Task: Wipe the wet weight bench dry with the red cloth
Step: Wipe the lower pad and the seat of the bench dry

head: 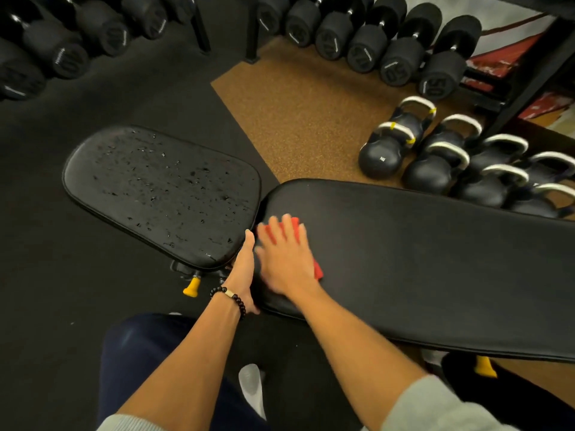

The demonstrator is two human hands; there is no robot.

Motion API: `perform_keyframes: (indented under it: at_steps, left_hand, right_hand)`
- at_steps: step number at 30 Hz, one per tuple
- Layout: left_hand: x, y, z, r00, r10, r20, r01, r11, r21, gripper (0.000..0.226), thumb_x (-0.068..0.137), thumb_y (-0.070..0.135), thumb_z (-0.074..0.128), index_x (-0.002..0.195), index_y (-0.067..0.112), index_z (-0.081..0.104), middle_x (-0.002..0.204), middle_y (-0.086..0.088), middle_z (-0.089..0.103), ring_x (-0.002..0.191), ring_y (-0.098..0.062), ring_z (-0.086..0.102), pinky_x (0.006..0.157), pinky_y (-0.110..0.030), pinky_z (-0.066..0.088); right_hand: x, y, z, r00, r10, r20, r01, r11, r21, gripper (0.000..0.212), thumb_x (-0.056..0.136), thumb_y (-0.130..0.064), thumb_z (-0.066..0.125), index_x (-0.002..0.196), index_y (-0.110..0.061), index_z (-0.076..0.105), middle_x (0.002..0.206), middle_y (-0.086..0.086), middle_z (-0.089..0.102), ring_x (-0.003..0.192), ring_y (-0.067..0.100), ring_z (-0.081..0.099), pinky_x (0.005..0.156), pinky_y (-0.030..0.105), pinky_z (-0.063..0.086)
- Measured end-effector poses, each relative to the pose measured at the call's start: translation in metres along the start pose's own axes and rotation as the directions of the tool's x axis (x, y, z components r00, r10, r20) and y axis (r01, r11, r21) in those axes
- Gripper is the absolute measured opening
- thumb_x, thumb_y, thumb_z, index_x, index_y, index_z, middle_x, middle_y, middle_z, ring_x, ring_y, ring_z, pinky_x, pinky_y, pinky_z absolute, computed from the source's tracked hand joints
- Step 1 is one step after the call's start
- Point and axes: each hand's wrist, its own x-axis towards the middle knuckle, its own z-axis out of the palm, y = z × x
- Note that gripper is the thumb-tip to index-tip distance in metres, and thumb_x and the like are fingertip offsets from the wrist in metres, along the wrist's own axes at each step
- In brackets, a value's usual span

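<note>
Wiping step in hand. Right hand (284, 262), fingers spread flat, presses red cloth (318, 271) on left end of back pad (420, 259), which looks dry. Left hand (244, 269), fingers straight, braces that end. Seat pad (161, 194), left, is beaded with droplets. Next: carry cloth across the gap onto it.

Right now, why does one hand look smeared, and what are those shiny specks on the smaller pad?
Head view: the right hand is motion-blurred where it presses the red cloth on the long pad; the left hand is sharp; the specks are light glinting off water drops on the seat pad.
</note>
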Motion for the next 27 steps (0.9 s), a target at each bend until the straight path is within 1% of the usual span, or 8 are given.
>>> perform_keyframes:
  at_steps: [3, 5, 7, 10, 13, 18, 23, 27]
  left_hand:
    - [0.001, 0.002, -0.006, 1.000, -0.001, 0.017, 0.002, 0.999, -0.034, 0.105, 0.056, 0.101, 0.039, 0.130, 0.030, 0.059, 0.148, -0.008, 0.049, 0.130, -0.038, 0.047, 0.107, -0.069, 0.026]
    - [0.002, 0.003, -0.006, 1.000, -0.020, 0.007, 0.020, 1.000, -0.021, 0.116, 0.056, 0.101, 0.039, 0.143, 0.024, 0.047, 0.155, -0.010, 0.038, 0.139, -0.039, 0.037, 0.111, -0.070, 0.017]
    - [0.002, 0.003, -0.005, 0.999, -0.034, 0.019, 0.034, 0.999, -0.021, 0.119, 0.055, 0.101, 0.040, 0.147, 0.025, 0.042, 0.155, -0.006, 0.038, 0.138, -0.037, 0.038, 0.111, -0.067, 0.017]
    - [-0.002, 0.001, -0.003, 1.000, -0.010, 0.026, 0.011, 0.999, -0.051, 0.093, 0.073, 0.092, 0.037, 0.127, 0.019, 0.055, 0.128, -0.001, 0.057, 0.116, -0.029, 0.053, 0.102, -0.052, 0.032]
    - [-0.004, -0.003, -0.002, 1.000, 0.007, 0.017, -0.007, 1.000, -0.005, 0.092, 0.080, 0.086, 0.035, 0.143, 0.020, 0.047, 0.144, -0.002, 0.050, 0.133, -0.031, 0.045, 0.101, -0.048, 0.034]
    - [-0.011, -0.004, -0.004, 0.998, 0.049, 0.034, -0.048, 0.998, -0.028, 0.070, 0.090, 0.076, 0.029, 0.126, 0.023, 0.058, 0.127, -0.007, 0.061, 0.107, -0.027, 0.059, 0.081, -0.044, 0.043]
    - [-0.006, -0.003, -0.012, 0.999, 0.034, 0.033, -0.033, 0.999, -0.041, 0.072, 0.088, 0.079, 0.032, 0.113, 0.017, 0.060, 0.107, -0.007, 0.064, 0.095, -0.025, 0.060, 0.081, -0.042, 0.042]
    - [-0.007, -0.006, -0.010, 0.999, 0.038, 0.033, -0.035, 0.997, -0.073, 0.071, 0.093, 0.072, 0.033, 0.127, 0.016, 0.057, 0.095, -0.003, 0.061, 0.100, -0.024, 0.059, 0.087, -0.042, 0.037]
  right_hand:
    - [-0.042, -0.014, -0.004, 0.960, -0.256, 0.112, 0.258, 0.966, -0.003, 0.069, 0.095, -0.044, 0.046, 0.157, -0.024, 0.021, 0.165, 0.002, 0.016, 0.153, 0.029, 0.001, 0.123, 0.052, 0.006]
    - [-0.068, 0.013, -0.008, 0.930, -0.362, 0.059, 0.361, 0.932, 0.023, 0.056, 0.097, -0.037, 0.042, 0.151, -0.028, 0.036, 0.161, -0.002, 0.030, 0.152, 0.026, 0.016, 0.120, 0.052, 0.016]
    - [-0.076, 0.059, -0.014, 0.949, -0.315, 0.003, 0.315, 0.947, -0.065, 0.048, 0.096, -0.033, 0.035, 0.144, -0.029, 0.045, 0.152, -0.003, 0.041, 0.145, 0.026, 0.030, 0.113, 0.054, 0.029]
    - [-0.045, 0.114, -0.023, 0.999, 0.040, -0.028, -0.042, 0.996, -0.083, 0.049, 0.099, -0.028, 0.034, 0.149, -0.026, 0.036, 0.155, 0.001, 0.035, 0.147, 0.030, 0.023, 0.115, 0.056, 0.026]
    - [-0.007, 0.085, -0.015, 0.953, 0.288, -0.095, -0.292, 0.956, -0.032, 0.054, 0.101, -0.038, 0.034, 0.152, -0.019, 0.033, 0.158, 0.012, 0.032, 0.148, 0.038, 0.019, 0.117, 0.059, 0.019]
    - [-0.019, -0.022, 0.005, 1.000, -0.023, 0.008, 0.023, 1.000, 0.001, 0.067, 0.098, -0.041, 0.041, 0.157, -0.017, 0.020, 0.164, 0.011, 0.018, 0.152, 0.037, 0.003, 0.120, 0.057, 0.007]
    - [-0.073, 0.019, -0.005, 0.931, -0.362, 0.042, 0.361, 0.932, 0.019, 0.053, 0.097, -0.033, 0.044, 0.149, -0.031, 0.038, 0.159, -0.003, 0.032, 0.151, 0.025, 0.019, 0.119, 0.056, 0.017]
    - [-0.060, 0.087, -0.016, 0.997, -0.061, -0.046, 0.057, 0.994, -0.098, 0.048, 0.097, -0.026, 0.042, 0.145, -0.026, 0.042, 0.152, 0.002, 0.041, 0.145, 0.030, 0.030, 0.113, 0.057, 0.030]
